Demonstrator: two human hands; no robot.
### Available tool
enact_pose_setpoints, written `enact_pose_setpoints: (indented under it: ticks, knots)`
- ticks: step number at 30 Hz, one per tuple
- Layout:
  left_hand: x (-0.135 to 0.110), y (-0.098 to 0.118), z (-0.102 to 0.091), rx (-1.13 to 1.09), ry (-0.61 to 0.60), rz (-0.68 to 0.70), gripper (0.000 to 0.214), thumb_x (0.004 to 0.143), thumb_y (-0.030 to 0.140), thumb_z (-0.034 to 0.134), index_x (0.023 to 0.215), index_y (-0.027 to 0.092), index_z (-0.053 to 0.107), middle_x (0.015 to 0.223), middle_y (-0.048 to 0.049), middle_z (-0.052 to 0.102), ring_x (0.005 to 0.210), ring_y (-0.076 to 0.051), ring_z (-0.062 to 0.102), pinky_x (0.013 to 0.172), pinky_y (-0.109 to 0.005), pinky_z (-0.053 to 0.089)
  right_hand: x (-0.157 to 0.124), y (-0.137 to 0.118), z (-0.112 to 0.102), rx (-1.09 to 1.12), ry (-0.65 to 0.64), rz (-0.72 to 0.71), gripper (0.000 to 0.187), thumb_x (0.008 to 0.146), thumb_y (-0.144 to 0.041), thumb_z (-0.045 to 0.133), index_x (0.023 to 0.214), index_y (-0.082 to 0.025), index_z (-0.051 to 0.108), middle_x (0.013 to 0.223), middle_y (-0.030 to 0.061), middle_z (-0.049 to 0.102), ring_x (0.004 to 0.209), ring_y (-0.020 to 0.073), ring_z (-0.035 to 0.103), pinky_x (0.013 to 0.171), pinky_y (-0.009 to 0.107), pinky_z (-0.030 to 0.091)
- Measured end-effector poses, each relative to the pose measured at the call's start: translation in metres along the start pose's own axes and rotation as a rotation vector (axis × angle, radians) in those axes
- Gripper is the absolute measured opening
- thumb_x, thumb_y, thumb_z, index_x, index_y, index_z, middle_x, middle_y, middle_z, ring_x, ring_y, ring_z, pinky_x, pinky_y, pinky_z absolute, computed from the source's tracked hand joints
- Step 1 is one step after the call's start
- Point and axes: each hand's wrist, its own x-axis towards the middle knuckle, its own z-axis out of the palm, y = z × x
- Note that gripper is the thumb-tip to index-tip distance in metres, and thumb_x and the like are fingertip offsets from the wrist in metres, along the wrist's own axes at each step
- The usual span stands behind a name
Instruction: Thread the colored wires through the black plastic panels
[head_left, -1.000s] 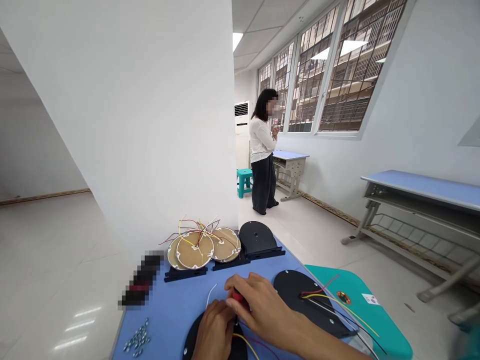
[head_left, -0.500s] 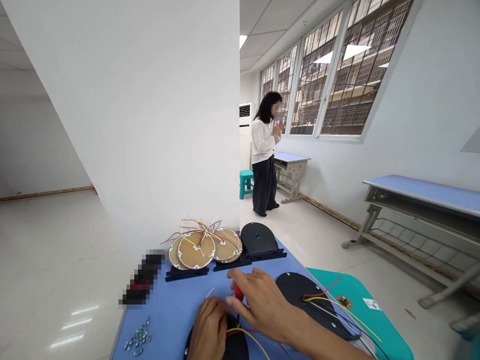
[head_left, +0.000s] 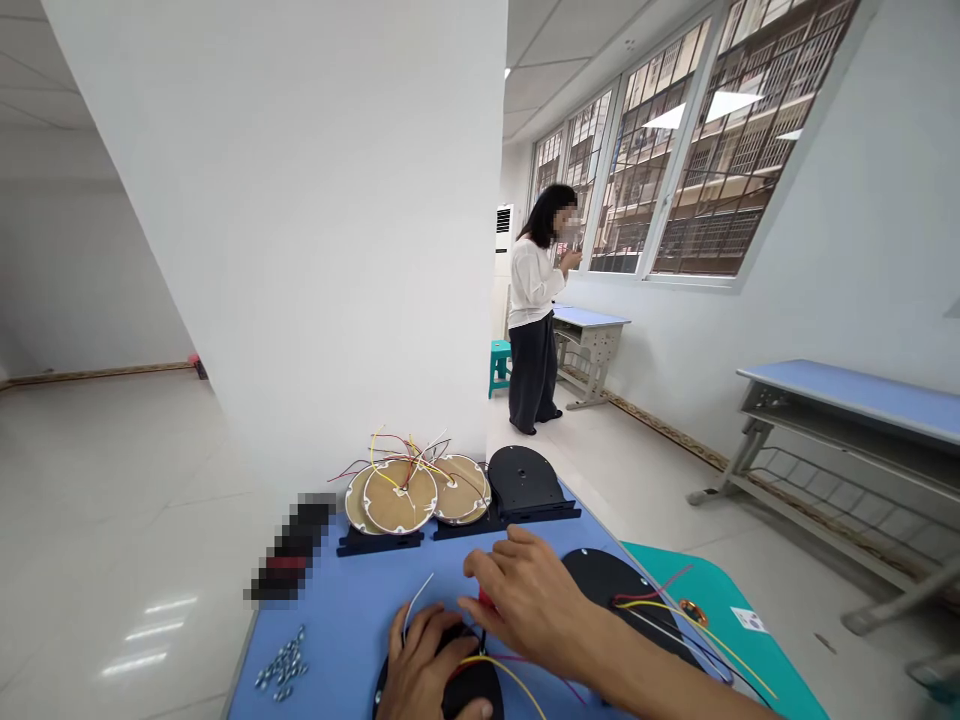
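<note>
My right hand [head_left: 525, 595] is curled round a small red-handled tool [head_left: 487, 600], of which only a bit of red shows under the fingers. It stands over a black round plate [head_left: 469, 685] with yellow and red wires at the near edge of the blue table [head_left: 345, 620]. My left hand [head_left: 424, 665] lies on that plate with its fingers spread, steadying it. A white wire [head_left: 416, 600] sticks up just beyond the left hand.
A second black plate [head_left: 600, 580] with wires lies to the right, over a teal stool [head_left: 720, 610]. Tan discs with wires [head_left: 416, 490] and a black bracket [head_left: 525, 480] stand at the table's far edge. Several screws [head_left: 281, 665] lie left. A person [head_left: 536, 320] stands by the far window; another desk [head_left: 855, 400] is at right.
The view has tilted slightly up and to the left. My left hand has flattened out on the black plate, and my right hand has shifted a little to the right over the tool.
</note>
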Motion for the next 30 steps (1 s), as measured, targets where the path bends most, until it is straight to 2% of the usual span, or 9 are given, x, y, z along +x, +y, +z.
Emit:
enact_pose_setpoints:
  ticks: [2, 5, 9, 13, 17, 20, 22, 26, 30]
  knots:
    - [-0.001, -0.001, 0.001, 0.018, 0.022, 0.023, 0.048, 0.080, 0.062, 0.061, 0.119, 0.034, 0.064, 0.117, -0.0045, 0.071, 0.109, -0.030, 0.066, 0.097, -0.056, 0.049, 0.000, 0.001, 0.000, -0.013, 0.023, 0.032, 0.022, 0.093, -0.036, 0.057, 0.099, -0.015, 0.059, 0.076, 0.0058, 0.070, 0.075, 0.0239, 0.065, 0.081, 0.038, 0.043]
    - [-0.002, -0.002, 0.002, 0.035, 0.016, 0.037, 0.050, 0.080, 0.062, 0.060, 0.122, 0.035, 0.062, 0.116, -0.0047, 0.071, 0.108, -0.031, 0.066, 0.094, -0.057, 0.049, -0.002, 0.003, 0.001, 0.039, 0.058, -0.068, 0.027, 0.092, -0.030, 0.058, 0.116, -0.019, 0.052, 0.099, 0.0055, 0.070, 0.091, 0.0220, 0.065, 0.086, 0.034, 0.041]
    - [-0.002, -0.002, 0.002, 0.028, -0.001, 0.021, 0.048, 0.080, 0.063, 0.060, 0.119, 0.035, 0.064, 0.117, -0.0058, 0.070, 0.109, -0.032, 0.066, 0.094, -0.060, 0.049, -0.004, 0.004, 0.003, -0.017, 0.044, 0.003, 0.015, 0.092, -0.028, 0.057, 0.101, -0.016, 0.057, 0.076, 0.0043, 0.070, 0.071, 0.0226, 0.065, 0.078, 0.036, 0.041]
    - [0.000, 0.001, 0.000, 0.031, -0.049, -0.003, 0.048, 0.082, 0.063, 0.057, 0.121, 0.037, 0.063, 0.117, -0.0067, 0.071, 0.109, -0.036, 0.066, 0.089, -0.068, 0.049, -0.005, 0.002, 0.001, 0.028, 0.042, -0.070, 0.029, 0.090, -0.028, 0.060, 0.117, -0.020, 0.052, 0.100, 0.0049, 0.071, 0.093, 0.0221, 0.064, 0.084, 0.033, 0.041]
    - [0.002, 0.005, -0.005, 0.014, -0.077, -0.026, 0.048, 0.084, 0.065, 0.051, 0.120, 0.035, 0.064, 0.119, -0.0081, 0.070, 0.110, -0.036, 0.065, 0.090, -0.071, 0.048, -0.004, 0.001, 0.000, -0.014, 0.031, -0.003, 0.013, 0.091, -0.028, 0.058, 0.099, -0.017, 0.057, 0.077, 0.0043, 0.071, 0.072, 0.0213, 0.064, 0.079, 0.035, 0.040]
    - [0.003, 0.005, -0.007, 0.000, -0.082, -0.033, 0.047, 0.085, 0.064, 0.052, 0.121, 0.035, 0.064, 0.118, -0.0072, 0.071, 0.110, -0.035, 0.066, 0.090, -0.070, 0.049, -0.004, 0.001, -0.001, 0.041, 0.033, -0.066, 0.027, 0.090, -0.029, 0.060, 0.114, -0.019, 0.053, 0.097, 0.0057, 0.071, 0.089, 0.0223, 0.063, 0.083, 0.034, 0.040]
    - [0.002, 0.005, -0.006, -0.004, -0.066, -0.042, 0.044, 0.086, 0.061, 0.054, 0.120, 0.035, 0.064, 0.116, -0.0058, 0.072, 0.110, -0.034, 0.066, 0.091, -0.068, 0.050, -0.002, 0.001, -0.002, 0.052, 0.006, -0.101, 0.028, 0.090, -0.023, 0.057, 0.118, -0.020, 0.052, 0.100, 0.0042, 0.071, 0.089, 0.0205, 0.063, 0.084, 0.033, 0.039]
    - [0.000, 0.004, -0.002, -0.002, -0.026, -0.069, 0.032, 0.087, 0.047, 0.060, 0.117, 0.037, 0.064, 0.118, -0.0019, 0.071, 0.111, -0.031, 0.066, 0.093, -0.065, 0.051, -0.001, 0.002, -0.001, -0.024, -0.008, 0.032, 0.016, 0.092, -0.028, 0.058, 0.099, -0.014, 0.060, 0.073, 0.0062, 0.070, 0.068, 0.0230, 0.064, 0.077, 0.038, 0.039]
    - [-0.002, 0.002, 0.004, 0.013, 0.008, -0.072, 0.026, 0.088, 0.034, 0.060, 0.113, 0.038, 0.063, 0.115, 0.0024, 0.072, 0.108, -0.029, 0.067, 0.091, -0.064, 0.052, -0.005, 0.002, -0.002, 0.034, 0.023, -0.060, 0.029, 0.089, -0.024, 0.062, 0.117, -0.021, 0.053, 0.099, 0.0026, 0.072, 0.091, 0.0203, 0.066, 0.084, 0.032, 0.039]
